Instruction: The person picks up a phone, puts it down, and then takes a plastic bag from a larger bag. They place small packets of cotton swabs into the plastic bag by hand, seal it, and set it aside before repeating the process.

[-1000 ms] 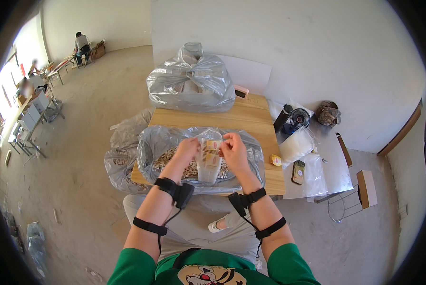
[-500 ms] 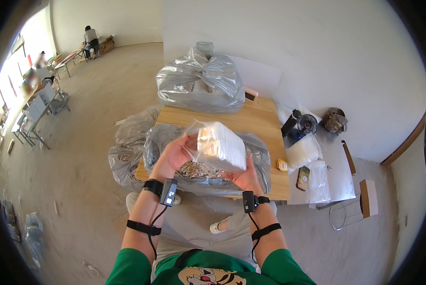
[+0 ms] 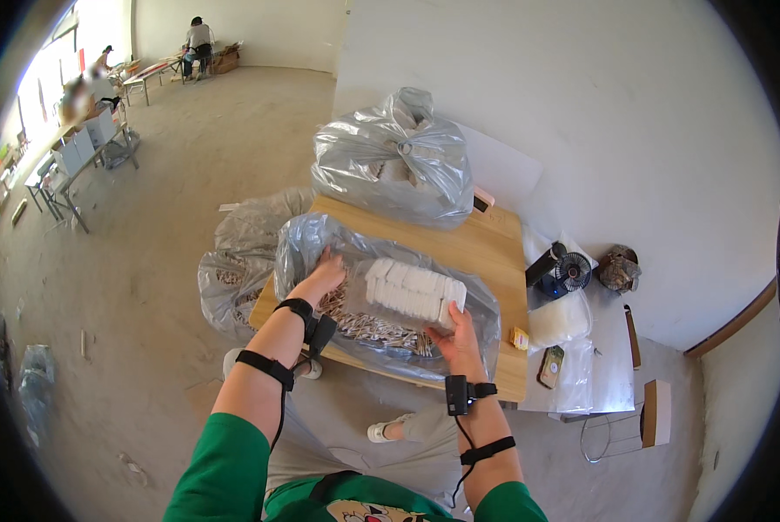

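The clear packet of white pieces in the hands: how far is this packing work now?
Done, apparently: a tied grey bag sits full at the table's far end. In hand: the right hand and left hand hold a clear packet of white pieces over the open bag. Left: many small loose pieces lie inside it.

bright daylight, source: windows point(image 3: 37, 83) far left, blown out | soft even light on white wall point(image 3: 581, 113), faint shadows under table point(image 3: 486, 252) | glare on silver plastic bags point(image 3: 394, 157) | centre sharp | fisheye bends edges, black vignette at corners | far people blurred
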{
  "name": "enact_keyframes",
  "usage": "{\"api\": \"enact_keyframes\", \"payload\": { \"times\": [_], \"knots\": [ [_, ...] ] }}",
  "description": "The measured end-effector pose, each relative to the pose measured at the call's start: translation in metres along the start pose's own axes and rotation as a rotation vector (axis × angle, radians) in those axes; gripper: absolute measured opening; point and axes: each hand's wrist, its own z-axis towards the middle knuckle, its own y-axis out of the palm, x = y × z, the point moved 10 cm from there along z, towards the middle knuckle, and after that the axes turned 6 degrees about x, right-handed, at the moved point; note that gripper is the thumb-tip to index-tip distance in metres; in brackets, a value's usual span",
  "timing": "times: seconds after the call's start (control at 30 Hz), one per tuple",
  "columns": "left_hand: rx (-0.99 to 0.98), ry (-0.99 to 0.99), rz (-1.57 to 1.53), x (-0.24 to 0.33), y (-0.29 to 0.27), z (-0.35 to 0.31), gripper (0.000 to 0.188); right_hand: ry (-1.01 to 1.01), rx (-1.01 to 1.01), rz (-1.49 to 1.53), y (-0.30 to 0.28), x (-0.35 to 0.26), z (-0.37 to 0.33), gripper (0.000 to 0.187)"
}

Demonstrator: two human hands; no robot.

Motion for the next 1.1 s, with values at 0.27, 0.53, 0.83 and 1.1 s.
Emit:
{"api": "enact_keyframes", "payload": {
  "times": [0.27,0.53,0.83,1.1],
  "knots": [
    [0.623,-0.33,-0.739,-0.065,-0.081,-0.011,0.051,-0.354,0.014,-0.202,0.094,-0.032,0.036,0.065],
    [0.673,-0.379,-0.947,-0.05,-0.092,-0.028,0.048,-1.029,-0.085,-0.926,0.186,-0.087,0.015,0.066],
    [0.741,-0.192,-1.461,-0.016,-0.159,-0.032,0.043,-1.011,-0.252,-0.997,0.186,-0.075,-0.009,0.07],
    [0.784,-0.268,-0.969,-0.005,-0.182,-0.044,0.032,-0.721,0.075,-0.958,0.117,-0.068,0.002,0.053]
  ]
}}
